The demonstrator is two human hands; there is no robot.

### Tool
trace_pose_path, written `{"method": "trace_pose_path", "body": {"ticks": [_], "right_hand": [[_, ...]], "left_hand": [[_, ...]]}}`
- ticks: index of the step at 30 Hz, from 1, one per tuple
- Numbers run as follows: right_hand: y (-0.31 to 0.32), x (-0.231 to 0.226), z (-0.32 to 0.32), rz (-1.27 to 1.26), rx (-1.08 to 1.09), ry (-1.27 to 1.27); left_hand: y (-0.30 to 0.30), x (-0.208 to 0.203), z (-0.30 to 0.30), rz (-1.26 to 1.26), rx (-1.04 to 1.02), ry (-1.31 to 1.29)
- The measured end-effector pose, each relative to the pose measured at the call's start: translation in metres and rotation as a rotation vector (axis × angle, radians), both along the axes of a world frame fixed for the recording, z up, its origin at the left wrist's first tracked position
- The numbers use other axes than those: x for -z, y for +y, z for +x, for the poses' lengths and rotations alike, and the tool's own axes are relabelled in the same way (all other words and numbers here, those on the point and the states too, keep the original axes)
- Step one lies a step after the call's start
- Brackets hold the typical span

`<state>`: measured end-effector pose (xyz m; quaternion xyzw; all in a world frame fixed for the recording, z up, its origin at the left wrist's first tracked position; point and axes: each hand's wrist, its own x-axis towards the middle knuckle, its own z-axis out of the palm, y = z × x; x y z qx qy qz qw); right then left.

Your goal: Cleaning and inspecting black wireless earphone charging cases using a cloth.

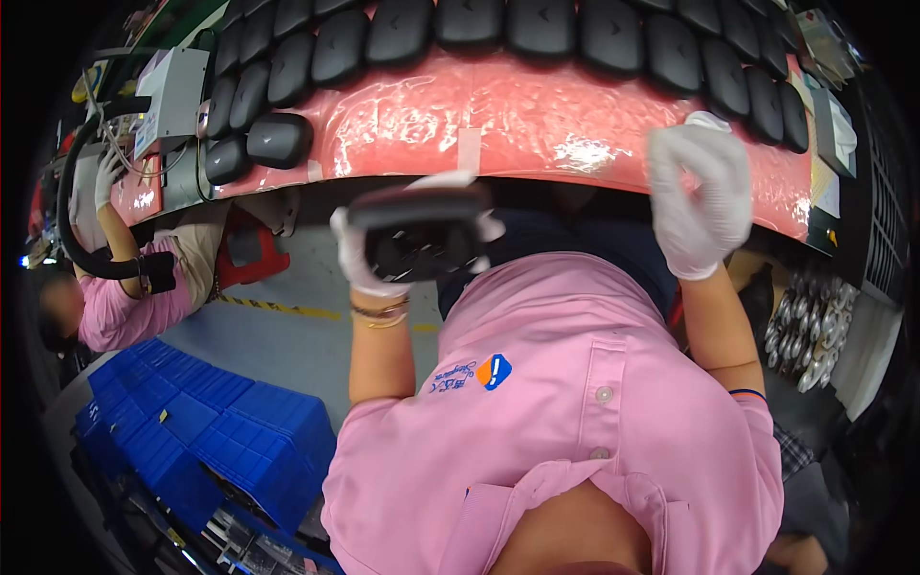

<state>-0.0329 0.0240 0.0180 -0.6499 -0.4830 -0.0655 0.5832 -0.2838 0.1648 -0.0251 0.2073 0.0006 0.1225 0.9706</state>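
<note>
One probably stiff black shell point(422, 247): our left hand point(356, 261) sensibly clasps its sides. Our right hand's point(701, 192) hold is unclear.

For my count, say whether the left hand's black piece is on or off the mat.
Off: the left hand holds the piece short of the mat.

The glossy, wrinkled pink-red worktop point(537, 110) is brightly lit and carries scattered white glare patches, while the space beneath its front edge falls into deep shadow; the light source lies outside the view. Slight blur softens the white-gloved right grip point(704, 196) and the dark, rounded object point(426, 240) at the white-gloved left grip point(356, 253). Fisheye distortion bows the worktop's front edge into an arc, and the picture darkens to black at its rim.
</note>
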Motion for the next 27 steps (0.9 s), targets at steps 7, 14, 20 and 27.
{"method": "trace_pose_path", "body": {"ticks": [7, 14, 20, 27], "right_hand": [[-0.015, 0.021, 0.018, -0.325, -0.232, -0.209], [-0.011, 0.042, 0.010, -0.402, -0.100, 0.228], [-0.009, 0.045, 0.011, -0.385, 0.072, 0.182], [-0.007, 0.039, 0.011, -0.427, 0.108, 0.150]], "left_hand": [[0.089, 0.103, -0.181, 0.996, -0.760, 1.535], [0.196, 0.118, -0.324, 1.123, -1.551, 1.827], [0.239, 0.119, -0.341, -0.020, -1.519, 1.186], [0.248, 0.100, -0.326, -0.267, -1.452, 0.785]]}}
